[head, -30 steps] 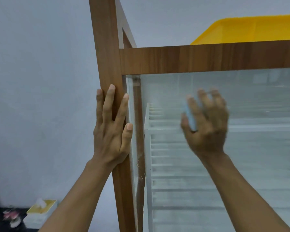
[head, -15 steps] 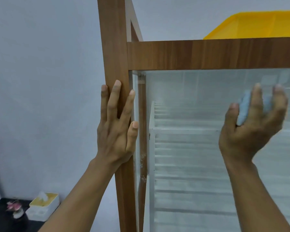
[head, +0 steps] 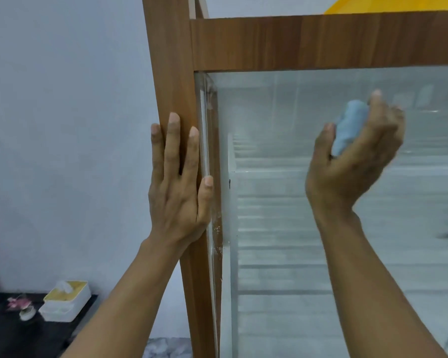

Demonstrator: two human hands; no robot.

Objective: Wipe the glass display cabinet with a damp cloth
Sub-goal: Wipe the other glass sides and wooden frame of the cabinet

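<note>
The display cabinet has a brown wooden frame and a large glass front pane with white slatted shelves behind it. My right hand is curled around a bunched light blue cloth and presses it against the upper part of the glass. My left hand lies flat, fingers spread upward, on the cabinet's left wooden post, with the thumb at the glass edge.
A yellow tray sits on top of the cabinet at the upper right. Low at the left, a dark table carries a white tissue box and a small pink flower pot. A plain grey wall lies behind.
My right hand with the cloth swept right across the glass, then came back a little to the left. My left hand stays on the post; the view shifted slightly.
</note>
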